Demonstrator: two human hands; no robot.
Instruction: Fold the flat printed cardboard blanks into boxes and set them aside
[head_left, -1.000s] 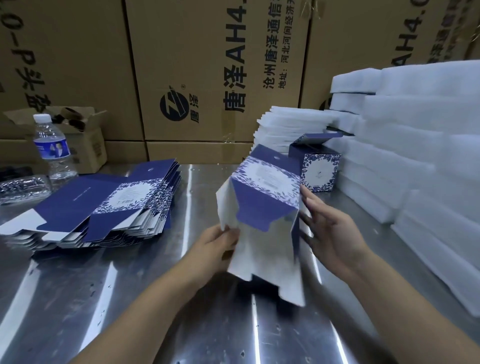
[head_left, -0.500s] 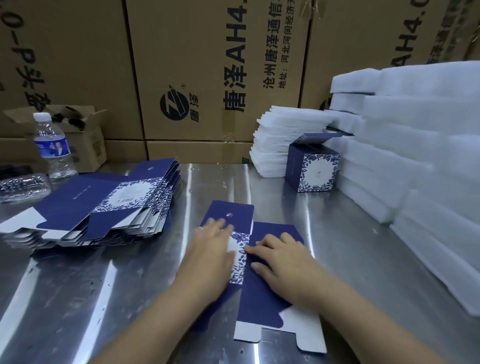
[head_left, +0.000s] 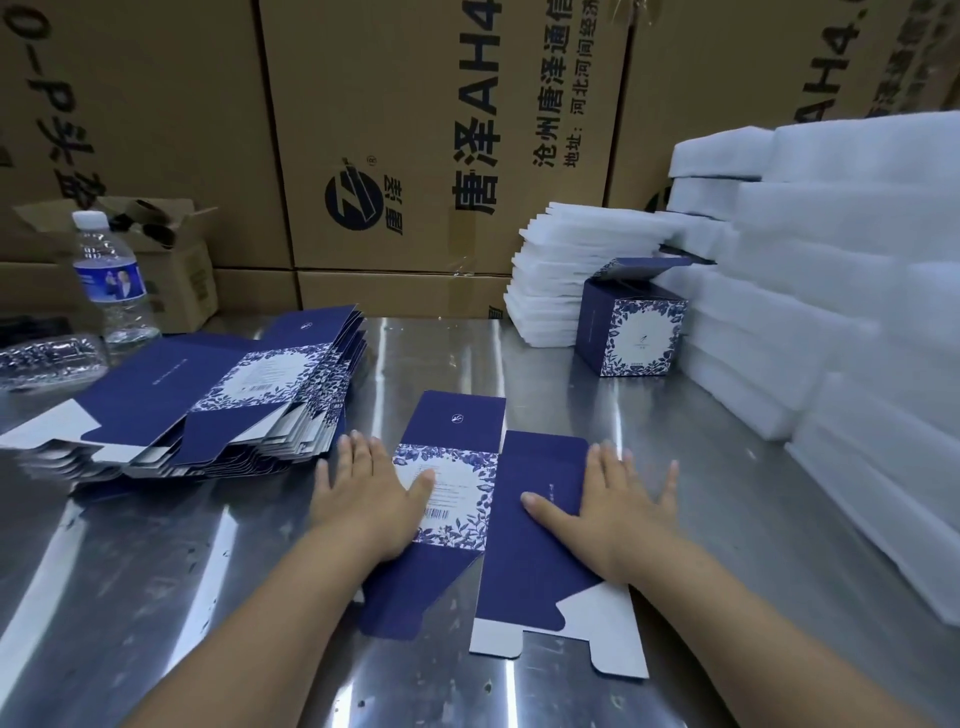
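Change: since half a second ago the two hands have slid apart from the middle of the flat blank (head_left: 457, 488) towards its side edges; the blank itself stays flat on the steel table (head_left: 156, 571).
Plastic tray: clear, at nine o'clock from the blank, at the picture's left edge (head_left: 41, 358).
Water bottle: upright at ten o'clock, just behind the tray (head_left: 111, 280).
Small carton: brown, flaps open, behind the bottle (head_left: 176, 270).
Stack of blanks: navy and floral printed sheets fanned out flat at ten o'clock from the blank, near the left hand but apart from it (head_left: 208, 400).
Left hand: palm down, fingers straight and spread, pressing the left edge of the blank's floral panel (head_left: 363, 501).
Flat blank: printed side up at the table's middle, its white tabs pointing to six o'clock.
Right hand: palm down, fingers straight and fanned, pressing the navy panel on the blank's right side, with the outer fingers on the table (head_left: 618, 506).
Folded box: upright with its lid flap raised, at one o'clock from the blank, touching the white foam behind it (head_left: 634, 332).
White foam: stacked sheets from one to three o'clock (head_left: 831, 312).
Large cartons: brown, printed, across twelve o'clock (head_left: 415, 130).
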